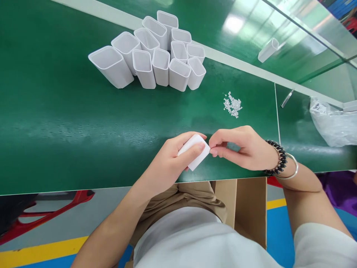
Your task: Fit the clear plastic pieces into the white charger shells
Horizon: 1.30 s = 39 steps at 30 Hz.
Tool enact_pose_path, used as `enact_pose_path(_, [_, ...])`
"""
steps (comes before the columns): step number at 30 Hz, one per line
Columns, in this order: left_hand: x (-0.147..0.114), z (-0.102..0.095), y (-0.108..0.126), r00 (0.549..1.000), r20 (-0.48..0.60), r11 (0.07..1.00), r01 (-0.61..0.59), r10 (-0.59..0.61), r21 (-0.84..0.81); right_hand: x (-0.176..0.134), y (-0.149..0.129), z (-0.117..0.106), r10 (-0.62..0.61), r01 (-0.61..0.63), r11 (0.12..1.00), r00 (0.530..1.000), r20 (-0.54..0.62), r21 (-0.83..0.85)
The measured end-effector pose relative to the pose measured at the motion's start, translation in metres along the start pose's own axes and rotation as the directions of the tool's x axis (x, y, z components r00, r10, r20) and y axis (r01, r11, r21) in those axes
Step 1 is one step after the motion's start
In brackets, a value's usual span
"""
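Note:
My left hand (178,156) is wrapped round a white plastic piece (195,163), its thumb lying across the top face. The piece looks like one of the tapered white cups, though most of it is hidden by the fingers. At its right corner, my right hand (240,149) pinches with thumb and forefinger; whatever is between those fingertips is too small to make out. Beyond the right hand lies a small pile of clear bits (232,105). Farther back, several white cups (161,67) stand close together with their mouths up.
A green table (69,149) with a pale strip along its back fills the view. To the right are a pen-like tool (287,98) and a clear plastic bag (334,123). One more white cup (268,50) lies past the strip. A cardboard box (251,212) is below the table edge.

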State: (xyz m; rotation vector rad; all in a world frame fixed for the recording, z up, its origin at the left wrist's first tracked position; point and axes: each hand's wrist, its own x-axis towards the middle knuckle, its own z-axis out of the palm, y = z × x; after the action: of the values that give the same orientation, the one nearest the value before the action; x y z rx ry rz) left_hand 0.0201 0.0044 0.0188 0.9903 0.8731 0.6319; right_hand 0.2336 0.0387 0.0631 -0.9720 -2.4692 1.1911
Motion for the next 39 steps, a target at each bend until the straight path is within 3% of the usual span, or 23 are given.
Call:
enact_pose_path(14, [0.004, 0.003, -0.002, 0.995, -0.102, 0.974, 0.016, 0.007, 0.224, -0.004, 0.001, 0.019, 0.041, -0.061, 0.988, 0.989, -0.142, -0.143])
enact_pose_path(19, [0.003, 0.004, 0.001, 0.997, -0.068, 0.985, 0.042, -0.031, 0.168, -0.003, 0.004, 0.010, 0.006, -0.009, 0.997, 0.999, -0.048, -0.074])
enact_pose_path(28, [0.002, 0.002, 0.003, 0.998, -0.013, 0.990, 0.068, -0.067, 0.123, -0.003, 0.007, 0.013, -0.051, 0.049, 0.999, 0.995, -0.092, -0.017])
enact_pose_path(39, [0.003, -0.003, 0.003, 0.992, 0.014, 0.983, 0.125, -0.128, 0.133, 0.001, 0.015, 0.012, -0.024, 0.034, 0.976, 0.998, -0.049, 0.215])
